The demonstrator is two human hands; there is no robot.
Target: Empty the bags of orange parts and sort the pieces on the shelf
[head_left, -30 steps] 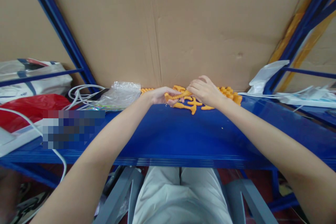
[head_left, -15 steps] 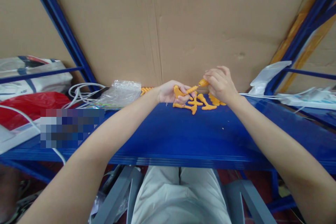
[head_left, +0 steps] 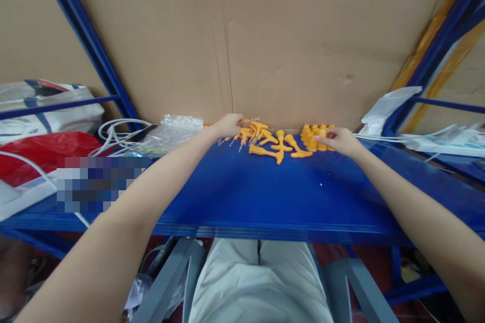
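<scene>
My left hand [head_left: 229,125] reaches to the back of the blue table, its fingers closed on the threaded shank of an orange corkscrew [head_left: 245,121]. Beside it lies a heap of orange T-handled corkscrews [head_left: 248,132] with bare metal spirals sticking out. My right hand [head_left: 344,141] is at the cluster of orange caps [head_left: 310,133], thumb and fingertips pinched on a cap [head_left: 322,140] at its near right side. Between my hands lie several corkscrews with caps over their spirals, among them one [head_left: 265,152] nearest me and one [head_left: 298,149] farther right.
A cardboard sheet [head_left: 284,45] stands behind the blue table [head_left: 246,197]. To the left are clear plastic packaging [head_left: 176,131], white cables [head_left: 113,133] and a red bag [head_left: 49,156]. A white plastic piece [head_left: 386,108] leans by the right post.
The corkscrew and cap held between my hands have been let go. My left hand has moved left to the heap, and my right hand has moved right and down to the caps.
</scene>
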